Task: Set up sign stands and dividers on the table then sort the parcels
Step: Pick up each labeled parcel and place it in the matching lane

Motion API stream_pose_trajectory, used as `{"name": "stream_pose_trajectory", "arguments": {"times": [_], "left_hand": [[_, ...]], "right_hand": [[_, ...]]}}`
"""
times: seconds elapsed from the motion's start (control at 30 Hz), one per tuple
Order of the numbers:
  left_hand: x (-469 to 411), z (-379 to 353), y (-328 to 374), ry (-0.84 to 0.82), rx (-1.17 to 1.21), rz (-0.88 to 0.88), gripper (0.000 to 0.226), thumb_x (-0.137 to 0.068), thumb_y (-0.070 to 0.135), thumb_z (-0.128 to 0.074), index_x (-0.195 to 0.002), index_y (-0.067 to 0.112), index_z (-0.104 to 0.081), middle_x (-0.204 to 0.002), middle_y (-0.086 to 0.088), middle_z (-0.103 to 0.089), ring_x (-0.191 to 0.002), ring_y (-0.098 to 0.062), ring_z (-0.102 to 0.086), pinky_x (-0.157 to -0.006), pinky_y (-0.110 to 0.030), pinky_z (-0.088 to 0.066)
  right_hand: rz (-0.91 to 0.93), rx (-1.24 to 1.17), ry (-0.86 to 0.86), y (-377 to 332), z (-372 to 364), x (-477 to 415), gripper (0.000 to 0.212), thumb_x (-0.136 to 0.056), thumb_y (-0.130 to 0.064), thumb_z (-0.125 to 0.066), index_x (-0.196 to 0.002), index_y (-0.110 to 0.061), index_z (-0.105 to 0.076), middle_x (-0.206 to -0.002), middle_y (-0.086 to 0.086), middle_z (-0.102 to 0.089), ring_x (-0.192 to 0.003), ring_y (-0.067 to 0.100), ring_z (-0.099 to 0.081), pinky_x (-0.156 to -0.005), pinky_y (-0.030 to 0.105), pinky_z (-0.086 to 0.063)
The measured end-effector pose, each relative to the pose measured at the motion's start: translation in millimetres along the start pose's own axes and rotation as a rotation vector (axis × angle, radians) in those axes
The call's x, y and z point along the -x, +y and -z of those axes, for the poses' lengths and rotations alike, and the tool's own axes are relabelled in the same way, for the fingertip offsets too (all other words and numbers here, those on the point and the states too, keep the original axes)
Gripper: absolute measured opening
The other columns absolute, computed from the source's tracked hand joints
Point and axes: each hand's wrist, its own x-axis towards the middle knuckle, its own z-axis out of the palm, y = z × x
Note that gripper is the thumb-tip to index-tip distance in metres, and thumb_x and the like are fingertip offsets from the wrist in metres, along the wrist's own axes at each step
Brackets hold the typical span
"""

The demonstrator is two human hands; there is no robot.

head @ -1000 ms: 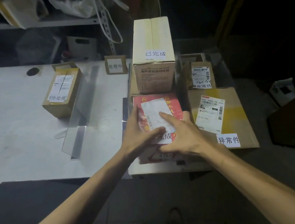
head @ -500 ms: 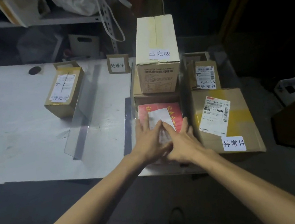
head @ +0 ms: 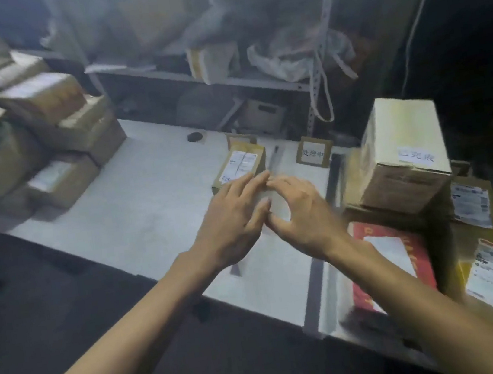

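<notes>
Now left hand [head: 231, 220], right hand [head: 304, 214] empty, red parcel [head: 406, 248] nr tall box [head: 406, 158]

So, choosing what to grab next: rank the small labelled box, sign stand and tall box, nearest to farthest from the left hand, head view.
From the left hand:
1. small labelled box, just beyond it
2. sign stand, back right
3. tall box, far right

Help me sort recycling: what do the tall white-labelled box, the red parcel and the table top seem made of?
Tall box: matt brown cardboard, judging by its folded edges and printed side; its paler top may be taped. Red parcel: flat and printed, probably card or a plastic mailer; blur leaves it open. Table top: smooth, pale grey, faintly shiny, perhaps laminate or painted metal.
</notes>
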Motion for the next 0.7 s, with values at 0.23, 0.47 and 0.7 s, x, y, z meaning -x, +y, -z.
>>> {"name": "stream_pose_trajectory", "arguments": {"times": [0.23, 0.47, 0.7], "left_hand": [[71.2, 143.4, -149.5, 0.173, -0.102, 0.185, 0.056, -0.096, 0.048, -0.029, -0.146, 0.026, -0.042, -0.149, 0.005, -0.044, -0.138, -0.015, -0.035, -0.115, -0.036, -0.028], [109.7, 223.4, -278.3, 0.220, -0.110, 0.332, 0.042, -0.100, 0.036, -0.046, -0.140, 0.027, -0.048, -0.145, 0.007, -0.048, -0.135, -0.016, -0.039, -0.112, -0.043, -0.033], [67.0, 273.3, -375.1, 0.244, -0.166, 0.325, 0.047, -0.095, 0.033, -0.053, -0.140, 0.025, -0.048, -0.144, 0.004, -0.049, -0.132, -0.021, -0.042, -0.110, -0.044, -0.035]], "right_hand": [[0.158, -0.042, -0.051, -146.6, -87.9, -98.5, 0.036, -0.094, -0.049, -0.055, -0.123, -0.028, -0.062, -0.129, -0.007, -0.061, -0.120, 0.014, -0.053, -0.100, 0.030, -0.040], [0.234, -0.049, -0.102, -250.0, -168.6, -174.9, 0.038, -0.094, -0.048, -0.057, -0.125, -0.027, -0.062, -0.131, -0.006, -0.061, -0.121, 0.016, -0.053, -0.097, 0.028, -0.039], [0.256, -0.008, -0.113, -294.8, -227.3, -275.3, 0.046, -0.091, -0.050, -0.060, -0.128, -0.025, -0.058, -0.132, -0.002, -0.060, -0.119, 0.019, -0.054, -0.092, 0.028, -0.040]]}}
